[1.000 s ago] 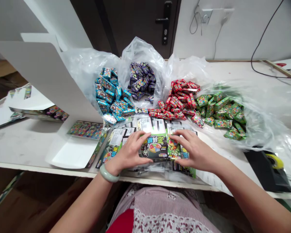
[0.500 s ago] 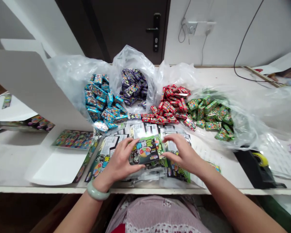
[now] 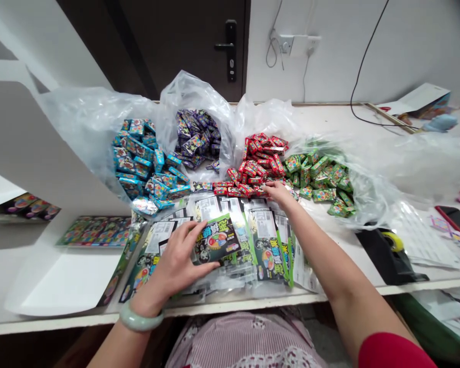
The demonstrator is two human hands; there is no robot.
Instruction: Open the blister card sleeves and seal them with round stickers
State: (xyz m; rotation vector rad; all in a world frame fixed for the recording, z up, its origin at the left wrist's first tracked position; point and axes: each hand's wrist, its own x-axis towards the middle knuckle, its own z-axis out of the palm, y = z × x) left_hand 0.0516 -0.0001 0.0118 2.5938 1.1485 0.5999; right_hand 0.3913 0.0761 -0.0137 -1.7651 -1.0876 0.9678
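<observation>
My left hand (image 3: pixel 174 258) holds a black and green candy pouch (image 3: pixel 218 240) between its thumb and fingers, over other pouches on the table. At the front edge of a heap of small red boxes (image 3: pixel 262 166), my right hand (image 3: pixel 280 194) has its fingertips together on one box, which they partly hide. Flat printed pouches (image 3: pixel 267 250) with white labels lie overlapping below my right forearm. Small green boxes (image 3: pixel 325 176) are piled right of the red ones. Purple boxes (image 3: pixel 199 135) and blue boxes (image 3: pixel 138 158) lie to the left.
Clear plastic bags (image 3: pixel 191 89) stand behind and around the box heaps. At left is an opened white carton (image 3: pixel 61 286) with a raised flap. A black tape dispenser (image 3: pixel 385 260) and a phone (image 3: pixel 458 225) lie at right. The table's front edge (image 3: pixel 199 310) runs before me.
My right hand has left the pouch and reached forward to the red boxes. My left hand keeps the pouch, now tilted. The view has shifted right.
</observation>
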